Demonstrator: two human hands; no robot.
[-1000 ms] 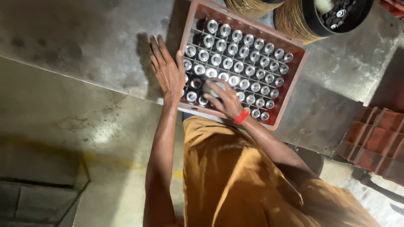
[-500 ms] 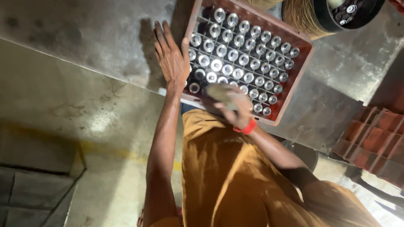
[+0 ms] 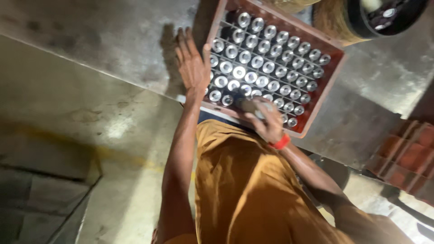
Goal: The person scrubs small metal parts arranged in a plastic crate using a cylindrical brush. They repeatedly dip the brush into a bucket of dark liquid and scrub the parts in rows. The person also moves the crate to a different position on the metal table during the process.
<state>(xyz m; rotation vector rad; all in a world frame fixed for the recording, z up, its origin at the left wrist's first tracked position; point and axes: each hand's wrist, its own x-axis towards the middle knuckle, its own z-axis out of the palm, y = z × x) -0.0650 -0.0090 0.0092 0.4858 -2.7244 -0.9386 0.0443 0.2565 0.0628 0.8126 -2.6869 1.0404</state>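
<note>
1. Dozens of shiny metal cylinders [image 3: 262,68], seen end-on as round silver caps, stand upright in neat rows inside a red plastic crate [image 3: 326,92], each in its own cell of the dividers.
2. Rectangular and thin-walled, the crate rests on a rough, stained grey concrete slab [image 3: 108,40], its long axis running on a slant from the person's side up toward a dark round drum wound with straw-coloured fibre [image 3: 334,22] just beyond its far corner.
3. At the crate's near left wall the person's left hand [image 3: 193,68] lies flat on the slab, fingers spread and straight, the thumb at the crate's rim; it grips nothing.
4. Over the crate's near edge, the right hand [image 3: 266,121], a red band [image 3: 281,143] at its wrist, is curled around one dull, dark cylinder [image 3: 250,106]; the piece is motion-blurred, but its long axis appears to lie roughly level, pointing leftward along the crate's near wall rather than standing upright like the others.
5. Below the crate, the person's mustard-orange cloth garment [image 3: 253,194] fills the foreground, soft and creased.
6. To the right of the crate, well apart from it, stacked reddish crates [image 3: 407,156] sit in shadow.
</note>
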